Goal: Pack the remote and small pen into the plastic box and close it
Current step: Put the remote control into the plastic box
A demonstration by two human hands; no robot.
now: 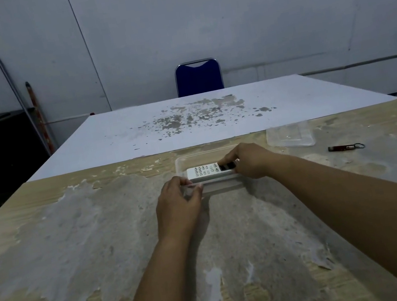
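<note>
Remote [206,171] lies in the box [181,162], long axis left-right, keypad up. Right hand [249,160] pinches its right end; left hand [178,201] clamps the box's near-left corner, steadying it. Pen [346,147] lies on the counter [77,249], well right of the box, long axis also left-right, so the right hand is nearer for it. Lid [290,135] sits beyond the pen, far right. Pen goes next, I'd say, then the lid.
</note>
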